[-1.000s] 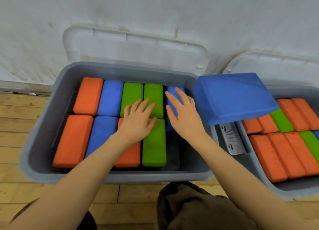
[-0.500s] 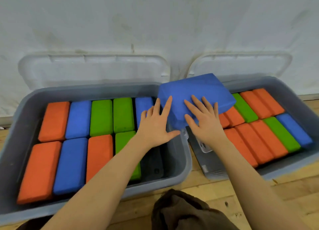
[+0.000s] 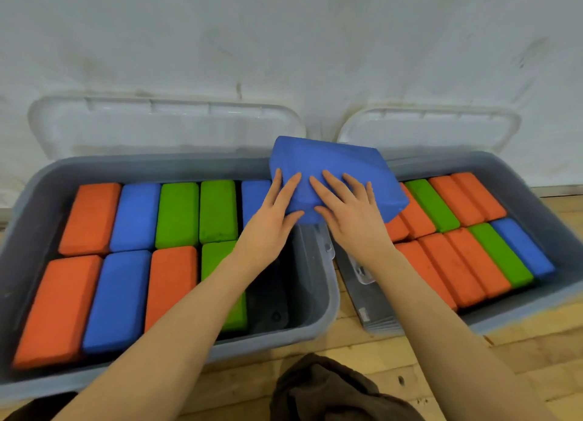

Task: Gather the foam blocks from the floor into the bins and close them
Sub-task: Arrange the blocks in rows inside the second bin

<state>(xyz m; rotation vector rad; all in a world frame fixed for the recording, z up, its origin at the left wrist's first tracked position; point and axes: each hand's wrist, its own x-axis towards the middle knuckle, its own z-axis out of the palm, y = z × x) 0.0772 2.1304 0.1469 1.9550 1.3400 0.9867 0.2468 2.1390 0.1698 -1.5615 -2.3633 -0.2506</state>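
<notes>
Behind everything you have a white wall (image 3: 284,42), and below it a wood floor (image 3: 520,357). Two grey bins sit side by side on that floor, each with its clear lid tipped back against the wall. Your left bin (image 3: 318,322) holds two rows of orange, blue and green foam blocks, with a bare dark patch of bottom at its right end. Your right bin (image 3: 536,304) is also packed with blocks in two rows. A big blue block (image 3: 334,168) lies tilted across the gap between the bins, its right end over the right bin's blocks. Your left hand (image 3: 271,215) lies flat on the block's near left corner, fingers straight, thumb along the lower edge. Your right hand (image 3: 350,212) presses flat on its top just beside, fingers spread. Neither hand curls round it.
</notes>
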